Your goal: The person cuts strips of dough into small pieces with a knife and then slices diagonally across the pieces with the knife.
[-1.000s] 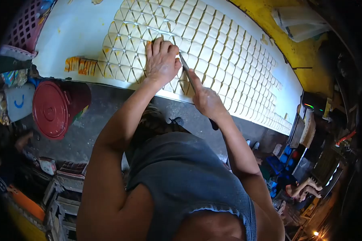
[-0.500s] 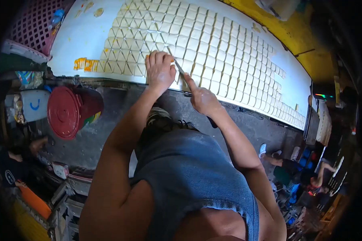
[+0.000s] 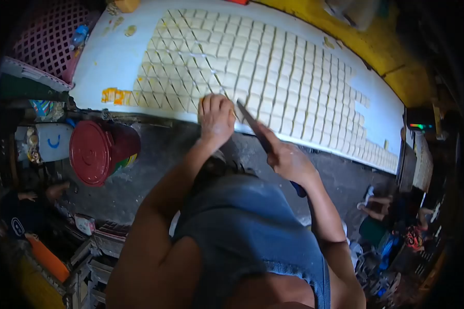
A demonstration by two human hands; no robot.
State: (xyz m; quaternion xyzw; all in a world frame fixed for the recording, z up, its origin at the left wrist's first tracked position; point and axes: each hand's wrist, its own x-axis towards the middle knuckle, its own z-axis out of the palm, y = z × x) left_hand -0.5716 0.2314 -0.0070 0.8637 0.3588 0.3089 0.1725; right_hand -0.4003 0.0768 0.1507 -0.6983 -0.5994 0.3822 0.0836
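Observation:
A sheet of pale dough (image 3: 278,67) lies on a white-topped table (image 3: 100,62), cut into rows of small blocks. Slanting cuts cross the blocks on its left side. My left hand (image 3: 216,119) rests at the near edge of the dough, fingertips down on the pieces and fingers close together. In my right hand (image 3: 294,164) is a long knife (image 3: 252,118), its dark handle wrapped by the fingers and its tip pointing up and left. The blade is just right of my left hand, overlapping the near edge of the dough.
Orange-smeared strips (image 3: 116,96) lie at the dough's left end. Below the table stands a red lidded bucket (image 3: 92,153). A pink plastic crate (image 3: 46,44) is at upper left. One person (image 3: 23,216) is at lower left, another (image 3: 381,221) at lower right.
My right hand has drawn the knife back toward me and to the right. My left hand has slid to the near edge of the dough. The view has shifted slightly.

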